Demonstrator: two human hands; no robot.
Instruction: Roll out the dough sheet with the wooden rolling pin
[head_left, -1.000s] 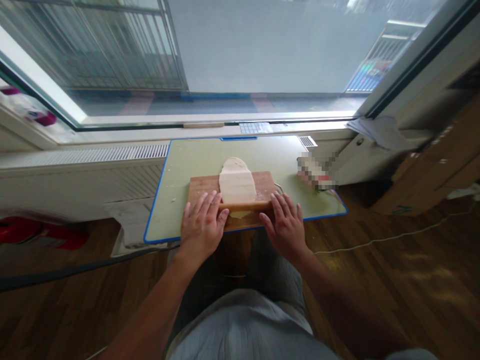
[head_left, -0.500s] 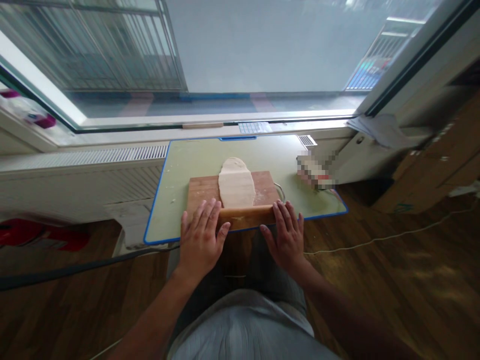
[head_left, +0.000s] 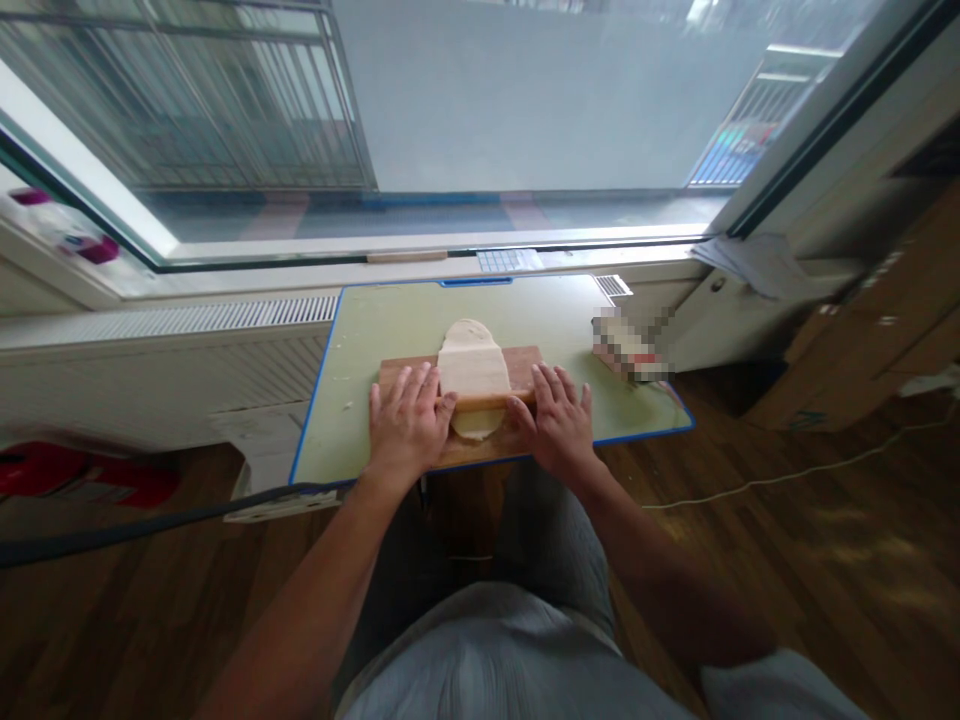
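Note:
A wooden rolling pin [head_left: 484,402] lies crosswise over a long, flat oval of pale dough [head_left: 472,365]. Under the dough is a wooden cutting board [head_left: 526,358], set on a light green panel with a blue edge [head_left: 397,312]. My left hand [head_left: 409,425] lies flat over the pin's left end, fingers stretched forward and thumb near the dough. Over the right end rests my right hand [head_left: 561,425], its fingers also extended and spread. Both palms hide the pin's ends. The dough's near end shows below the pin.
A partly pixelated object [head_left: 630,348] sits at the panel's right side. Beyond are a radiator [head_left: 202,325] and a window sill with papers [head_left: 750,265]. Cardboard boxes [head_left: 855,330] stand right; a red object [head_left: 90,475] is on the left. A dark strap [head_left: 187,520] crosses the lower left.
Both hands and the rolling pin have moved forward, away from my body, from the board's near edge onto the dough. The dough's near end now shows behind the pin.

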